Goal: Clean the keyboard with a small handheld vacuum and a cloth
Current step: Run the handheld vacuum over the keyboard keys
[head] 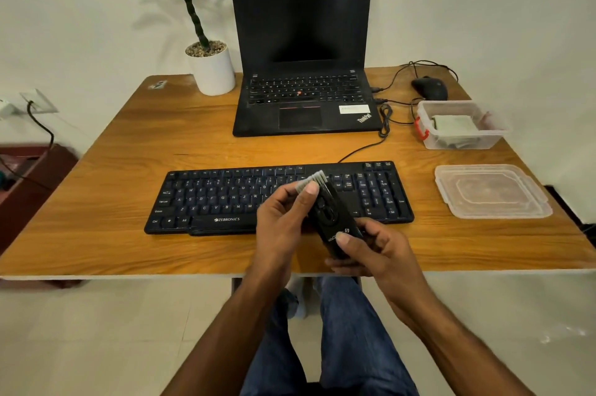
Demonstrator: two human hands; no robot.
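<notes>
A black keyboard [225,198] lies near the front of the wooden table [129,153]. Above its right half I hold a small black handheld vacuum [332,218] with a grey brush tip [314,181] pointing away from me. My right hand [371,253] grips the vacuum's lower body, thumb on top. My left hand [283,218] pinches the brush end between thumb and fingers. A folded pale cloth [453,126] lies inside a clear plastic box [429,140] at the right.
An open black laptop [303,73] stands behind the keyboard, with a potted plant [211,69] to its left and a black mouse [430,87] with cables to its right. The box's clear lid [493,190] rests right of the keyboard.
</notes>
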